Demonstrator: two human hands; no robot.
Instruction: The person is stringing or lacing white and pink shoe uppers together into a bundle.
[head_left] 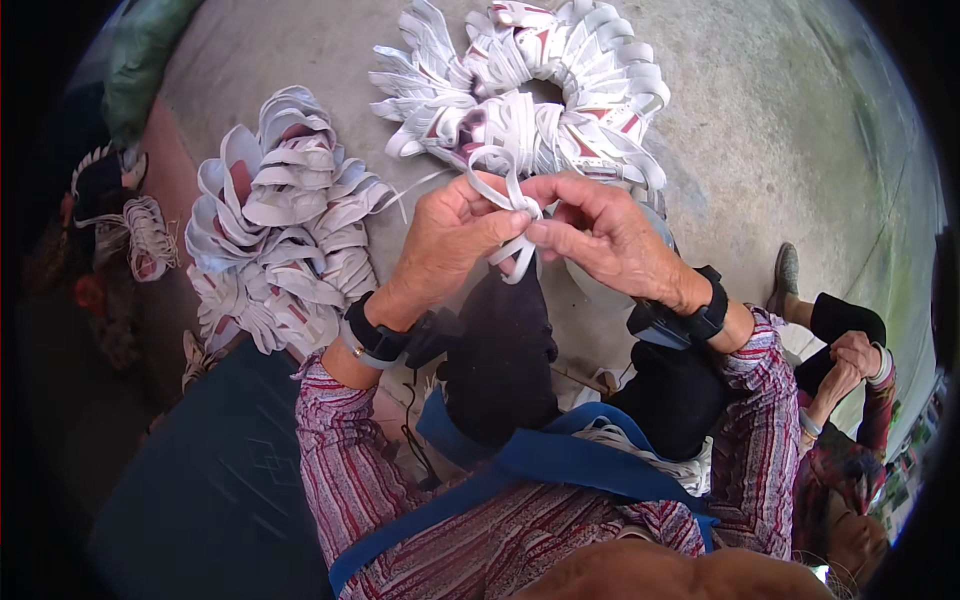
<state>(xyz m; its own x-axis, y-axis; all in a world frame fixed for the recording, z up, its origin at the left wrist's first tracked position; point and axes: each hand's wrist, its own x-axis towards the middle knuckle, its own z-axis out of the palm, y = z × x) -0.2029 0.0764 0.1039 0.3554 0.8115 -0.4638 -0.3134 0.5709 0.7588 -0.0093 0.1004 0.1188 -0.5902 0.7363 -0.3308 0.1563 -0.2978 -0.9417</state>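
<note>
Striped cloth of the wearer's top [450, 530] comes nearest, crossed by a blue strap [540, 455]. Starting at the left, a dark shoe with pale laces [150, 240] sits apart from a heap of white shoe uppers [290, 215], stacked on the floor [720, 120]. Next, the left hand [470, 235] pinches a white lace [531, 208] between thumb and fingers. This lace hangs above the knees, its loops standing over and under a crossing at the fingertips. Just beyond it on the floor lies a ring of white and red uppers [610, 90]. From the other side, the right hand [590, 230] also pinches the crossing, thumb against forefinger. A loop might slip out if either pinch loosens, and uneven pulling could tighten the crossing off-centre. The pale strand [415, 185] near the heap might snag if it belongs to this lace; I cannot tell whether it does. Far right, a co-worker's hands [855, 360] are clasped together.
</note>
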